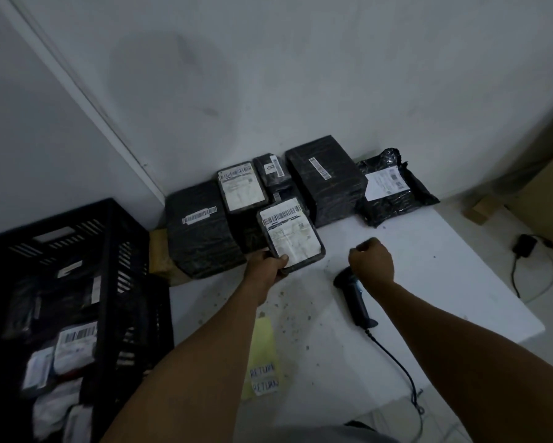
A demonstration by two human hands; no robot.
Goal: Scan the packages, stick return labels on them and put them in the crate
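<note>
Our left hand (266,266) grips a small black package (290,237) by its near corner, tilted above the white table (428,282). Our right hand (371,263) curls over the scanner (353,295); we cannot tell whether it grips it. The black crate (115,251) stands at left.

bare forearms, no sleeves, grey garment at btm edge (348,434)

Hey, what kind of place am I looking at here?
Probably a parcel returns or sorting station: wrapped packages with barcode labels, a corded barcode scanner on the white table, and a black crate of parcels.
</note>
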